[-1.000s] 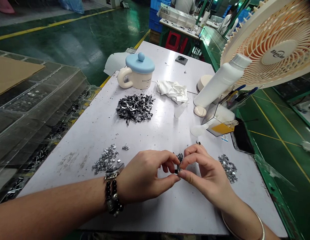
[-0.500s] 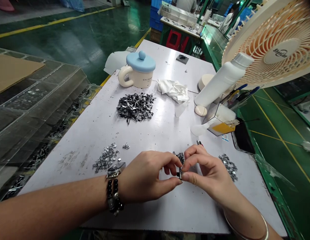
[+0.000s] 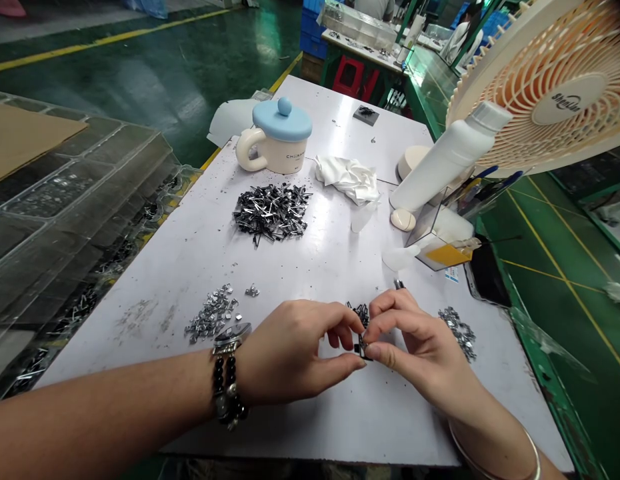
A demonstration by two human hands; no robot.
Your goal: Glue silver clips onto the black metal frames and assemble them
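Near the table's front, my left hand and my right hand meet at the fingertips around a small dark metal part. Thumb and fingers of each hand pinch toward it; its fine detail is too small to tell. Just behind the fingertips lies a small cluster of black parts, partly hidden by my hands. Silver pieces are heaped left of my left wrist, and another silver heap lies right of my right hand. Farther back is a large pile of black and silver parts.
A lidded mug stands behind the large pile. White cloth, a slanted white bottle, a pen holder and a fan occupy the right side. Compartmented plastic trays are at the left.
The small part between my fingertips is turned slightly, and its dark end shows more against the table. Both hands keep nearly the same place.
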